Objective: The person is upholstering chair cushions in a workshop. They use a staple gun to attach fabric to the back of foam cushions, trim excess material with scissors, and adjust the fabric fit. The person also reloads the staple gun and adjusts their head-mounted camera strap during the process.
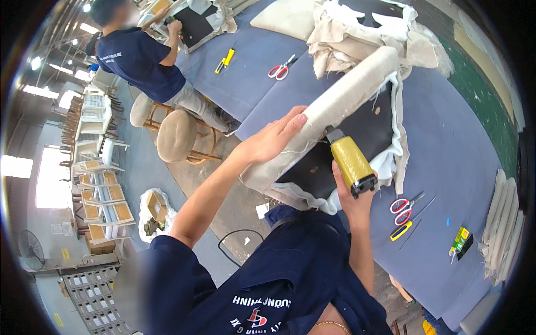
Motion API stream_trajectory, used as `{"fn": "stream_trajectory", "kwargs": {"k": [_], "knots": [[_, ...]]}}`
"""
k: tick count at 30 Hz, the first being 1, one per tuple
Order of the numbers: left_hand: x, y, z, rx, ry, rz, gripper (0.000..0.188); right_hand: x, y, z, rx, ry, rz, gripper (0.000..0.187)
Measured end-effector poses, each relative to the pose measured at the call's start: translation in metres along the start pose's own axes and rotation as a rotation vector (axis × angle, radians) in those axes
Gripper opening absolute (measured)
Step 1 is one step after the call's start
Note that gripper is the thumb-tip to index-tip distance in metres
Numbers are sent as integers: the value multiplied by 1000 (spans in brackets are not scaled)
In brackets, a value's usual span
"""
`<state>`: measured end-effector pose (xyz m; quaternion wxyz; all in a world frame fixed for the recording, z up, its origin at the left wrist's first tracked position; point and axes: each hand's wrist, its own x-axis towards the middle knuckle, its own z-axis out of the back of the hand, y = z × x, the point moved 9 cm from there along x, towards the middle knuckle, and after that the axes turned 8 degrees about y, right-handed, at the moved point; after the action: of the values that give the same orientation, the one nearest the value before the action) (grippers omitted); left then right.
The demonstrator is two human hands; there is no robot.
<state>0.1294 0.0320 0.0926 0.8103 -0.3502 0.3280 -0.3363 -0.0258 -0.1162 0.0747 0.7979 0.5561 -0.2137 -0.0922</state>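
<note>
A padded seat (pixel 352 84) with beige fabric and a black underside lies tilted at the near table edge. White wadding (pixel 395 134) and loose cloth hang out along its right and lower sides. My left hand (pixel 272 137) grips the beige padded left side, thumb and fingers stretched along it; some fingers are hidden. In my right hand (pixel 355 205) is a yellow staple gun (pixel 349 159), its nose at the inner edge of the beige side, just beyond my left fingertips. My right fingers are partly hidden behind the tool.
On the blue-grey table (pixel 446 139) lie red-handled scissors (pixel 403 209), a yellow screwdriver (pixel 402 230) and another pair of scissors (pixel 281 70). More upholstered pieces (pixel 349 42) are piled at the far side. A co-worker (pixel 142 61) stands far left beside round stools (pixel 177 137).
</note>
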Motion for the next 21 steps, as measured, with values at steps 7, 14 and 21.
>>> {"fn": "stream_trajectory", "kwargs": {"k": [7, 14, 21], "knots": [[-21, -38, -9, 526, -258, 3, 58, 13, -16, 6, 214, 97, -240, 35], [-22, -42, -14, 556, -209, -61, 72, 18, 28, 2, 31, 194, 142, 22], [-24, -40, -16, 575, -97, -60, 86, 9, 33, -3, -25, 238, 167, 23]]}}
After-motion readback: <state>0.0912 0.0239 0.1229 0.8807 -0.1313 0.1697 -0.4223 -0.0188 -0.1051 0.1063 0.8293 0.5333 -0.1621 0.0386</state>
